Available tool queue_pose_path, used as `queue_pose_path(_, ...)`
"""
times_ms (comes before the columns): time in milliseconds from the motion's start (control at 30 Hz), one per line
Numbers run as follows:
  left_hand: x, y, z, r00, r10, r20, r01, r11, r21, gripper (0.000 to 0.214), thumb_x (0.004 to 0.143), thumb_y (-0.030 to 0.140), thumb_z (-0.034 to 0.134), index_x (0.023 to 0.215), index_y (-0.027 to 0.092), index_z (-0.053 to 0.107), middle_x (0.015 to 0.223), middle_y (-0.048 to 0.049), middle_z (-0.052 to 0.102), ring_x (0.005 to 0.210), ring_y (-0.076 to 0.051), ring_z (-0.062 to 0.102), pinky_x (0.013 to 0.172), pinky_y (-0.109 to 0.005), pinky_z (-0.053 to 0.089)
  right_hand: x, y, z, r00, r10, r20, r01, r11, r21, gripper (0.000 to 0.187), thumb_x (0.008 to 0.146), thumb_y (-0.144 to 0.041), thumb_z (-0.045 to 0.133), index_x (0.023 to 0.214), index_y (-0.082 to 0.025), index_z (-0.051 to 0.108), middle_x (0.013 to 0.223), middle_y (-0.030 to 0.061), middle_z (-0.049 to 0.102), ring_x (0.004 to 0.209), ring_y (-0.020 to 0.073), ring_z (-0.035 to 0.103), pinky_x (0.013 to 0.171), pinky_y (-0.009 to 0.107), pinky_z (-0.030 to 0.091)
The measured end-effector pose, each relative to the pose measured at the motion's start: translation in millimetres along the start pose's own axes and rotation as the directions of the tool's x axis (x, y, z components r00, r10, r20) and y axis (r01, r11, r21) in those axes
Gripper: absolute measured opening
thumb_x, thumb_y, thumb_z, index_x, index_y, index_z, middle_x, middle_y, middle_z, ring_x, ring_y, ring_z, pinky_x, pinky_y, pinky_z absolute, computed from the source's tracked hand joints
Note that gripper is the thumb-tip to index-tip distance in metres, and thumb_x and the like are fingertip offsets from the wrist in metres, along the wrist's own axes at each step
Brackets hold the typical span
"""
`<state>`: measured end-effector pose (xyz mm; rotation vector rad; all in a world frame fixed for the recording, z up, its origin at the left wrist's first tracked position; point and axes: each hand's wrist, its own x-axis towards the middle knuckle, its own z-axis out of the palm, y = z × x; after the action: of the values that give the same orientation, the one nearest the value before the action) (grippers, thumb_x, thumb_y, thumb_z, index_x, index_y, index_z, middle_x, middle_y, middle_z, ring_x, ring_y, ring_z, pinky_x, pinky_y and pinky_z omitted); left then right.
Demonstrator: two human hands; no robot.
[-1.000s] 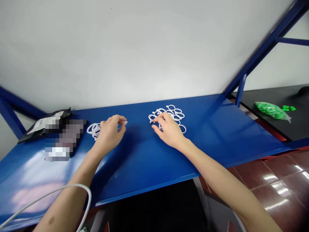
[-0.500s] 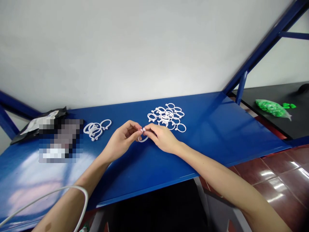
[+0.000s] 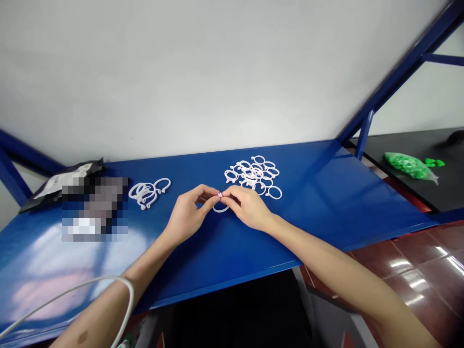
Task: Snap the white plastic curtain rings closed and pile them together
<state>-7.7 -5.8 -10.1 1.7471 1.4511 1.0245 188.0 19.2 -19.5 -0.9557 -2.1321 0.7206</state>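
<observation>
**Q:** Head view. What is the state of the work in hand?

**A:** One white ring (image 3: 220,209) is held between both hands over the middle of the blue bench top (image 3: 326,193), towards its front edge. The left hand (image 3: 188,215) and the right hand (image 3: 250,208) each pinch it narrowly, thumb against forefinger, at the small knobs where the ring's ends meet. The lower arc hangs below the fingertips. Whether it touches the surface cannot be told.

**Q:** How far along is the work?

**A:** This is a judgement only. A small group of rings (image 3: 147,192) lies to the left of the hands, a handful of them overlapping. A larger heap of rings (image 3: 253,175) lies just behind the right hand and holds well over twice as many. If rings pass from the heap to the small group, the lesser part is done and the greater part is left. The rings are too small to tell whether those in either lot are snapped shut.

**Q:** What containers are there, and what is in them?

**A:** There are two.
- **Black pouch:** The black pouch (image 3: 72,174) lies flat at the far left of the bench top and is partly blurred out. Its contents are not visible.
- **Clear bag:** The clear bag (image 3: 406,163) lies on the black bench (image 3: 409,191) at the far right and holds green pieces. A few loose green pieces (image 3: 433,162) lie just beside it, outside.

No ring lies in either container.
</observation>
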Motion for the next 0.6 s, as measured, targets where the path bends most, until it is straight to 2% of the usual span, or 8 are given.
queue_pose_path(133, -2.7, -1.8, 4.1, 0.996, 0.08, -0.047, -0.08, 0.997, 0.012, 0.021, 0.089, 0.042, 0.068, 0.089, 0.021, 0.073, 0.09, -0.0036, 0.078, 0.079, -0.019, 0.07, 0.068, -0.028, 0.051, -5.2, 0.3, -0.8, 0.998, -0.065, 0.014, 0.066, 0.995, -0.069, 0.017, 0.106, -0.026, 0.052, 0.099, -0.02, 0.066, 0.094, 0.0021, 0.07, 0.083, 0.0147, 0.065, 0.073, 0.026, 0.047)
queue_pose_path(367, -9.7, -6.8, 10.8, 0.957, 0.283, -0.061, -0.283, 0.959, 0.013, 0.014, 0.093, 0.028, 0.065, 0.082, 0.02, 0.07, 0.084, -0.0021, 0.076, 0.076, -0.016, 0.07, 0.072, -0.027, 0.053, -13.6, 1.3, -0.3, 0.978, -0.172, 0.118, 0.205, 0.895, -0.397, 0.029, 0.109, -0.024, 0.041, 0.099, -0.017, 0.067, 0.091, 0.0047, 0.068, 0.069, 0.0144, 0.059, 0.059, 0.027, 0.039)
queue_pose_path(500, -3.9, -6.4, 7.3, 0.959, 0.283, 0.001, -0.28, 0.95, 0.141, 0.017, 0.096, 0.034, 0.061, 0.092, 0.021, 0.071, 0.092, -0.004, 0.077, 0.078, -0.017, 0.069, 0.072, -0.029, 0.053, -7.4, 2.3, -0.1, 0.988, -0.125, 0.094, 0.15, 0.928, -0.341, 0.023, 0.108, -0.026, 0.046, 0.101, -0.018, 0.067, 0.095, 0.0042, 0.07, 0.076, 0.0152, 0.064, 0.064, 0.027, 0.043)
queue_pose_path(600, 8.3, -11.3, -7.2, 0.958, 0.286, 0.023, -0.275, 0.89, 0.363, 0.026, 0.099, 0.038, 0.053, 0.11, 0.023, 0.071, 0.107, -0.0071, 0.076, 0.094, -0.023, 0.068, 0.087, -0.036, 0.052, 0.8, 4.5, -6.7, 0.996, -0.091, -0.021, 0.083, 0.965, -0.249, 0.018, 0.106, -0.03, 0.052, 0.104, -0.021, 0.067, 0.102, 0.0037, 0.072, 0.088, 0.0167, 0.068, 0.074, 0.028, 0.048)
